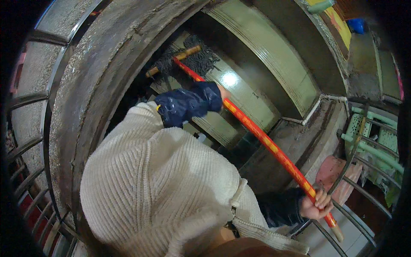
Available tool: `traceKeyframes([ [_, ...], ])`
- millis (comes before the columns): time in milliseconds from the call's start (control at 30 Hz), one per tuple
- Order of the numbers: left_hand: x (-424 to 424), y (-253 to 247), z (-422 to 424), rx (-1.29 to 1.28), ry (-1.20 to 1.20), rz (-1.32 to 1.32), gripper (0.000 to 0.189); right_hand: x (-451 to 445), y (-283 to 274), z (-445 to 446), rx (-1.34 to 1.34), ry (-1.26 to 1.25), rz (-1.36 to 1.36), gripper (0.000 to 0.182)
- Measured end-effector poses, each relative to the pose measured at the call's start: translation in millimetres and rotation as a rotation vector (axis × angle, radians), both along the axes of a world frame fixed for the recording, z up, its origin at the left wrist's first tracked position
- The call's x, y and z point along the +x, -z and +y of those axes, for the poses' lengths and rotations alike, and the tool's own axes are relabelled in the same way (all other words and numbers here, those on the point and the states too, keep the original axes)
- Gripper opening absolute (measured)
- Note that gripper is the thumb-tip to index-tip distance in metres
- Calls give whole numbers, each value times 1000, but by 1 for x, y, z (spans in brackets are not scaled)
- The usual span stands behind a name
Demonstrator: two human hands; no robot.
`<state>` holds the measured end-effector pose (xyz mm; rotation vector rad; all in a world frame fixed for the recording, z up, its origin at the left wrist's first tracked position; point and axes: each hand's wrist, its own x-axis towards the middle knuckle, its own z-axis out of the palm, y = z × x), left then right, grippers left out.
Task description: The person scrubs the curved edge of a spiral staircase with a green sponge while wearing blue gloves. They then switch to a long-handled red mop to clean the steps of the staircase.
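A string mop runs diagonally across the view, with a red and yellow patterned pole (pixel 268 143). Its dark grey mop head (pixel 200 61), tied to a wooden crossbar (pixel 189 53), rests on a glossy tiled stair step (pixel 245 91). My left hand (pixel 224 92) grips the pole partway along; the dark blue sleeve cover hides much of that wrist. Close to the bare wooden pole end, my right hand (pixel 316 205) has its fingers curled around the pole. Both arms wear dark sleeve covers over a cream ribbed knit sweater (pixel 154 173).
Another tiled step (pixel 260 45) rises beyond the mop. Metal railings curve along the left (pixel 48 115) and lower right (pixel 359 189). A rough concrete ledge (pixel 93 80) borders the stairs. White pipe (pixel 313 110), green plastic crates (pixel 356 125) and a pink item (pixel 329 172) are at right.
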<state>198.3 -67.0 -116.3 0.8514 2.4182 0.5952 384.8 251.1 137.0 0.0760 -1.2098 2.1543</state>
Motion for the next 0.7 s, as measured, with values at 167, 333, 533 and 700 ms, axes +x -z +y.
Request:
traceKeyframes([
  [167,-73,48,-41,-177,-85,25,40,-55,67,-31,30,-20,102,31],
  [333,-25,11,-13,-205,42,-74,39,-3,41,-5,-2,-12,-48,34],
  [533,-12,19,-2,-74,87,-49,32,0,22,0,110,-79,92,21],
  [700,-79,42,-43,-239,-42,17,41,-54,88,-37,-3,-26,106,31],
])
